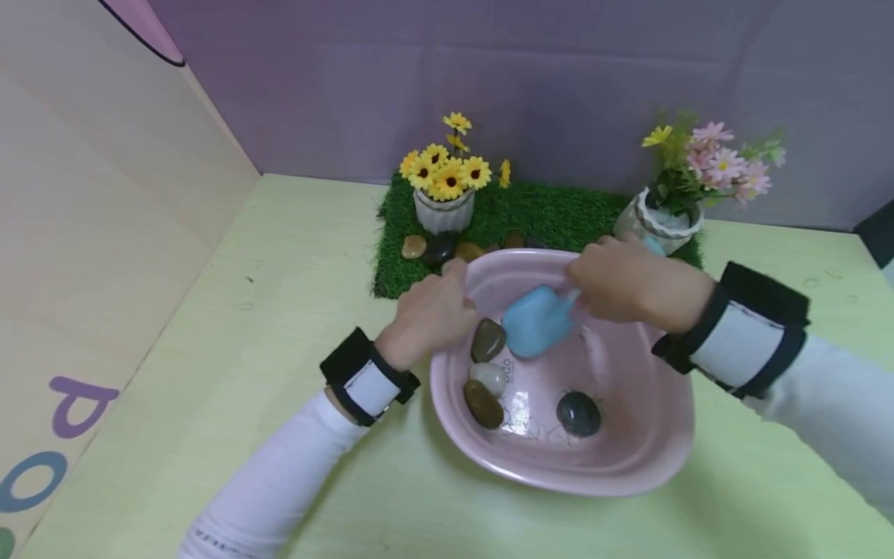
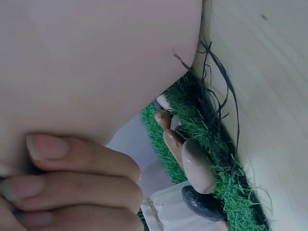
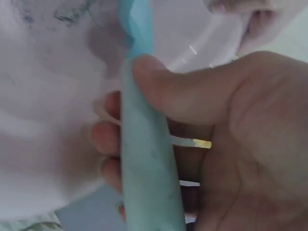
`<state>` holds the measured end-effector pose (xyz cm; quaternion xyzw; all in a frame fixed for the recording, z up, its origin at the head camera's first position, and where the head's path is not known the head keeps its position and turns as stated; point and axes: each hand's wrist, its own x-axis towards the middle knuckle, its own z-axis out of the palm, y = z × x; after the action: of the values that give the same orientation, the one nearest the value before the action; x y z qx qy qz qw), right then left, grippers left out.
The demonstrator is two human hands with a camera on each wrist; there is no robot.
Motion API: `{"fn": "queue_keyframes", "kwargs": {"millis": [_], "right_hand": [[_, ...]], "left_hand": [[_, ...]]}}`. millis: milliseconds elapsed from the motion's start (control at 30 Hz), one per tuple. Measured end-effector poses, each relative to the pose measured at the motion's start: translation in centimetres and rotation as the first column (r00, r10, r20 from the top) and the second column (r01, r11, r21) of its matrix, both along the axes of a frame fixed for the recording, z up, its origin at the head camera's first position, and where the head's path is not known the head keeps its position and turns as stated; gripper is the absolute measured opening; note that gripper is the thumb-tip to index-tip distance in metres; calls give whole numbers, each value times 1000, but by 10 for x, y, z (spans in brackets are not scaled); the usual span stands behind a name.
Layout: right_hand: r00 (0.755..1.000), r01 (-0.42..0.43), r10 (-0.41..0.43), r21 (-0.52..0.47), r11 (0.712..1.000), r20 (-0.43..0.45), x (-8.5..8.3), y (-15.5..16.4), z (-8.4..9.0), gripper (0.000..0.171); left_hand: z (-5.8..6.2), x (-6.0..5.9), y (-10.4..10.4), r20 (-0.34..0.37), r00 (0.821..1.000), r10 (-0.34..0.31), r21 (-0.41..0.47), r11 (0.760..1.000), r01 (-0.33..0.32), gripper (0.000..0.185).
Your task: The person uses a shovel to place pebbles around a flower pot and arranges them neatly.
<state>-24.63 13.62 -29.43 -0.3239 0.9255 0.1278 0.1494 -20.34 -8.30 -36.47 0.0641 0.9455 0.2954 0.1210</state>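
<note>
Light-blue plastic trowel inside tilted pink plastic basin, blade beside brown pebble; right hand grasping handle. Left hand clamped on rim. Scooping step; next: slide blade under pebble.

Blue scoop tilted in pink basin (among stones)

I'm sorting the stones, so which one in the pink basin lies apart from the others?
The dark grey stone, alone near the basin's front; the other three sit clustered at its left.
</note>
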Motion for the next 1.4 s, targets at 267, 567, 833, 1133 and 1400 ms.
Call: {"fn": "queue_keyframes", "kwargs": {"millis": [267,567,833,1133,1400], "right_hand": [[999,-29,29,7,1000,-28,2,1,-9,27],[1000,4,-4,2,1000,20,9,-3,-20,31],[999,-36,35,-154,987,-13,11,-2,-29,24],[993,-104,89,-209,972,-82,11,2,-28,23],[998,-65,66,-165,984,-5,11,3,-20,24]], "left_hand": [[1,0,1,-1,1000,5,-15,1000,-5,42],[1,0,1,4,1000,8,-18,1000,-8,43],[-1,0,1,12,1000,8,-19,1000,-8,46],[-1,0,1,-1,1000,4,-15,1000,-4,44],[0,1,2,-17,1000,0,-37,999,0,37]]}}
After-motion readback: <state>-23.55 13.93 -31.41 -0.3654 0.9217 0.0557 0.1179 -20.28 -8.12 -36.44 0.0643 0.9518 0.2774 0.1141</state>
